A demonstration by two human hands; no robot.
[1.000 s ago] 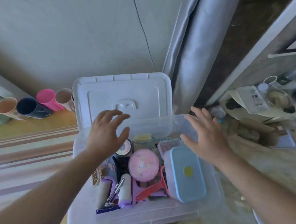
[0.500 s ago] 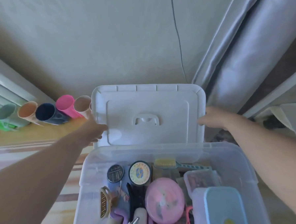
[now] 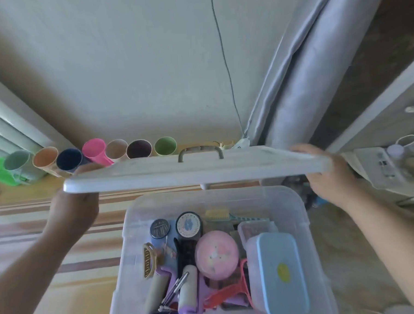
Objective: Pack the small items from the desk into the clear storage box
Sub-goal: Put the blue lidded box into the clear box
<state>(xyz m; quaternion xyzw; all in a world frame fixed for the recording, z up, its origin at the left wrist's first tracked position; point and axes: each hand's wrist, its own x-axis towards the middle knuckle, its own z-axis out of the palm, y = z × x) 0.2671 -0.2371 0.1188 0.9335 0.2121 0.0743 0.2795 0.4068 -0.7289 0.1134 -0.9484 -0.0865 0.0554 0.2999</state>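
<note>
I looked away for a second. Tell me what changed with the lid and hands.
Both hands, left hand and right hand, went from hovering over the clear plastic storage box to gripping the white plastic lid at its ends, lifting it from leaning behind to flat above. Packed items stayed put.

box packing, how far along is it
Mostly done: the clear storage box is already full of small items, among them a pink round case and a blue-lidded container. In hand: the left hand and right hand hold the white lid level, beyond and above the box's far rim. Left: lowering it on and closing the box.
</note>
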